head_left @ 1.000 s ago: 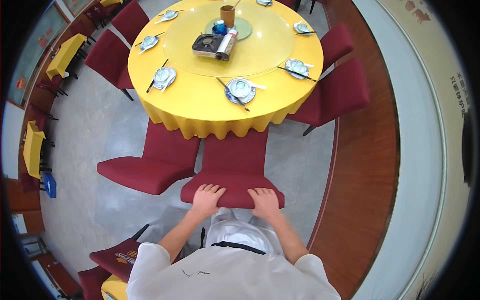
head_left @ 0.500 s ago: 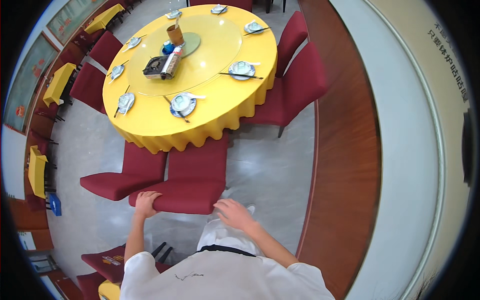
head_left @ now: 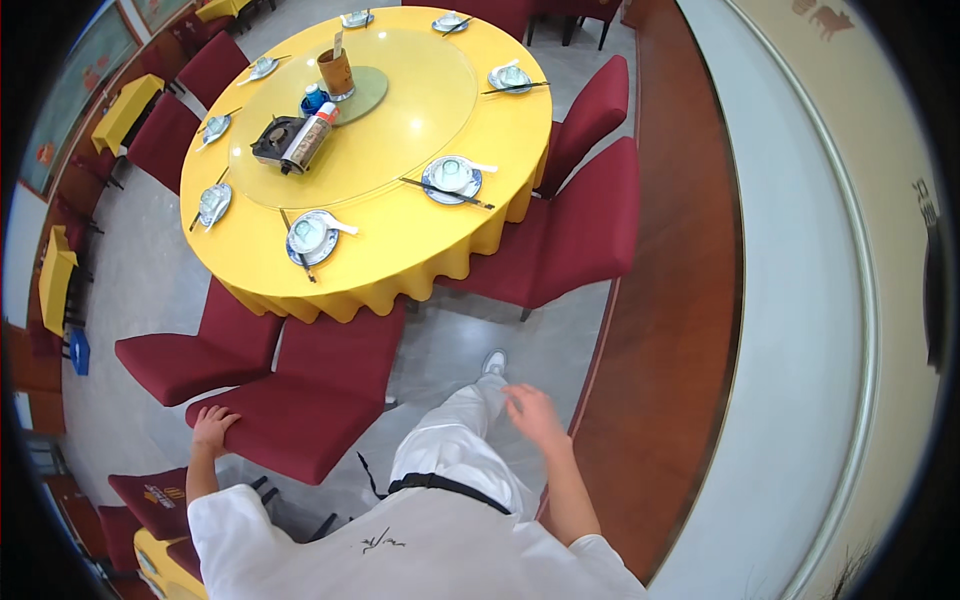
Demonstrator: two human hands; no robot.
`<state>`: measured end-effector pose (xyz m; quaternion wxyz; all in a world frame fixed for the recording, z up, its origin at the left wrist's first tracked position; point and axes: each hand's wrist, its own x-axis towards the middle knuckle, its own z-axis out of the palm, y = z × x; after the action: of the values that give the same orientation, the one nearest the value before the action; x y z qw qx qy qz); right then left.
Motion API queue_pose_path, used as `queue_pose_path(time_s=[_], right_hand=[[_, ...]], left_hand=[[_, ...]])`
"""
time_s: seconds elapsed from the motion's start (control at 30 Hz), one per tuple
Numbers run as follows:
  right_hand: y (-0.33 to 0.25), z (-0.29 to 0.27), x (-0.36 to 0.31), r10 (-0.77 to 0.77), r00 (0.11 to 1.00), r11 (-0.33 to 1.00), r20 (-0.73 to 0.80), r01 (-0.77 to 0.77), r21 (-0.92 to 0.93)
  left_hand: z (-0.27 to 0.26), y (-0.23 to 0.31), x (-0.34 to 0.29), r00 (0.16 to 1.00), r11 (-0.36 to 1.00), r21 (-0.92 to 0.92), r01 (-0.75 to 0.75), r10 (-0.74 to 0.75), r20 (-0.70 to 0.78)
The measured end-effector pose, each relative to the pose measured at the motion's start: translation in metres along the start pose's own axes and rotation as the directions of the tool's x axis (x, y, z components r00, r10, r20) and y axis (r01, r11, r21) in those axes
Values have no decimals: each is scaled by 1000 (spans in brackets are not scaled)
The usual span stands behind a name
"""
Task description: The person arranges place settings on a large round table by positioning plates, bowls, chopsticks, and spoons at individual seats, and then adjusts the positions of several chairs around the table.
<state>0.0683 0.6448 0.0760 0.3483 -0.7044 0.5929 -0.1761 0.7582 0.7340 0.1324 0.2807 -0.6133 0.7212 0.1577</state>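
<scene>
A red upholstered chair stands at the near side of a round table with a yellow cloth. My left hand grips the upper edge of its backrest at the left corner. My right hand hangs in the air over the floor, right of my white trousers, its fingers loosely apart and holding nothing. Just left of the held chair is another red chair. On the table's near edge sit a bowl and plate setting with chopsticks and a spoon.
Two red chairs stand at the table's right side. A wooden strip runs along the wall there. A portable stove and a brown holder rest on the tabletop. More chairs are behind me at lower left.
I have stepped forward, to the right of the chair, with one foot now ahead. My right hand has moved away from the chair's backrest. My left hand stays on it.
</scene>
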Motion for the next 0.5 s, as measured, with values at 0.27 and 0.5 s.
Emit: queue_pose_path(time_s=[0.27,0.5], right_hand=[[78,-194,114,69,995,990,-68,-77,-116],[124,-336,250,-100,995,947,-21,89,-308]], left_hand=[[-36,135,218,704,994,92,-63,-21,710],[-253,468,366,913,438,-814,-380,37,-406]])
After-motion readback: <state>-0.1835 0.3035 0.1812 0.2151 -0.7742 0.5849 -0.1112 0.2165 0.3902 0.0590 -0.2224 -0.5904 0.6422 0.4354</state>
